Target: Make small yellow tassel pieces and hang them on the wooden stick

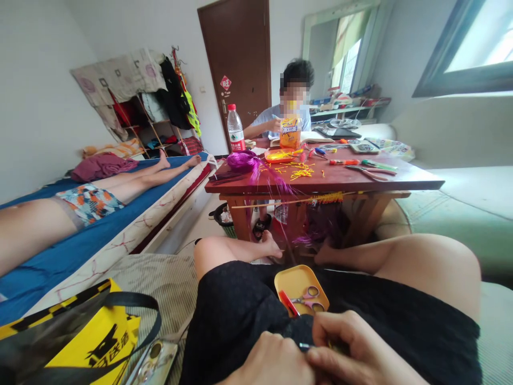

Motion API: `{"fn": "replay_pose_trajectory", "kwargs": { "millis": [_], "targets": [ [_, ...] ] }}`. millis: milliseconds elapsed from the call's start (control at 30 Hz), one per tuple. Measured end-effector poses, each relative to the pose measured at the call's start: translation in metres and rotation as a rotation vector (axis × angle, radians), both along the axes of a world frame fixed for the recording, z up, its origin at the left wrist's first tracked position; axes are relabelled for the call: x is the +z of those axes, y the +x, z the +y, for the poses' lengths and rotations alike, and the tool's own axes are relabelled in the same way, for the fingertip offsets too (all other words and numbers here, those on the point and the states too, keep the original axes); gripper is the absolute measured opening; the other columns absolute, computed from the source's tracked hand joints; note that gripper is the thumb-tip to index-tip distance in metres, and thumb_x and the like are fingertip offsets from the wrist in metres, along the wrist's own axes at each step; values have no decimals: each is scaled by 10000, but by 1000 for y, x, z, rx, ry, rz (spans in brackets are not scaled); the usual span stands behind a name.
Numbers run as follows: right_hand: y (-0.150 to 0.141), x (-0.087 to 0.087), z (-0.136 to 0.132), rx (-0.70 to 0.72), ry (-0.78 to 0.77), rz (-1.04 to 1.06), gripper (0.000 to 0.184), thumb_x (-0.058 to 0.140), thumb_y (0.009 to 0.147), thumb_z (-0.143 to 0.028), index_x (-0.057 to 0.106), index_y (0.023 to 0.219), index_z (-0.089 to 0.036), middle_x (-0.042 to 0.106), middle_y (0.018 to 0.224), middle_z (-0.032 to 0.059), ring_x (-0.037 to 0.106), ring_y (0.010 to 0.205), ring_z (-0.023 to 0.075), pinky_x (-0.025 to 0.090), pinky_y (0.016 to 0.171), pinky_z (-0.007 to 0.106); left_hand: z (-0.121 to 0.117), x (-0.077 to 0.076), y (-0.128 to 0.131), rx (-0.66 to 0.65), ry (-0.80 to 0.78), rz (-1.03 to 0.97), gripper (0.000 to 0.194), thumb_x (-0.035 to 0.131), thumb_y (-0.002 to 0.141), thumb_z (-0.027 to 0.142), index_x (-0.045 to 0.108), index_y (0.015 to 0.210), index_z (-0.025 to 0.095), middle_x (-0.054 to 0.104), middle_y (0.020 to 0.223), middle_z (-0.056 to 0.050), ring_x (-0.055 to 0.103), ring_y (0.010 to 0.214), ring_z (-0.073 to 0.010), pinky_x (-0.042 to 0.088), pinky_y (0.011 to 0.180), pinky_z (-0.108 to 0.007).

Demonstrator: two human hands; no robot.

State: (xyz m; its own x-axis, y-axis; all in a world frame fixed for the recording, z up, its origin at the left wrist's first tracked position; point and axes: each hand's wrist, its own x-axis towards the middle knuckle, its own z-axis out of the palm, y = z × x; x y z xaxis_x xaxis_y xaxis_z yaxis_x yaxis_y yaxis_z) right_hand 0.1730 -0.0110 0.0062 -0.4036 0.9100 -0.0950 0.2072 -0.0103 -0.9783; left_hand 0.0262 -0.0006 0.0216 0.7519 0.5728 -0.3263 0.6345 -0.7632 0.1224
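Observation:
My left hand (276,359) is closed, its knuckles facing up, low in the view over my lap. Close against it is my right hand (349,345), with thumb and fingers pinched together. A small shiny metal tip (305,346) pokes out between the two hands; the rest of that piece is hidden, so its kind does not show. Just beyond my hands, a yellow tray (285,274) rests on the dark cloth (236,299) over my lap. In it lie scissors with pink handles (312,291) and a slim red object (288,303).
Ahead stands a low wooden table (248,184) with purple tinsel-like strands (242,160), pliers (374,172), an orange-labelled bottle (290,133) and a water bottle (235,129). Behind it sits a person (262,120). Another lies on the bed (152,206). A yellow bag (94,342) is at my left.

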Motion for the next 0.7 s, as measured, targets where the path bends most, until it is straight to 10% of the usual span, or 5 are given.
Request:
{"fn": "replay_pose_trajectory", "kwargs": {
  "millis": [200, 700],
  "targets": [
    [-12, -53, -15, -133, -366, 454, 488, 652, 610, -574, 372, 545, -179, 287, 463, -94, 203, 438, 42, 161, 413, 186, -17, -17, 1, 81, -148, 95, 209, 481, 817, 298, 649, 819, 173, 698, 636, -76, 649, 504, -256, 386, 384, -233],
    [-9, -51, -9, -338, -400, 665, 407, 639, 705, -479, 375, 598, -188, 285, 436, -115, 144, 391, 26, 111, 377, 163, -23, -35, -5, 36, 115, -195, 199, 510, 791, 344, 529, 680, 180, 618, 468, -6, 560, 344, -155, 172, 309, -225]
  ]
}}
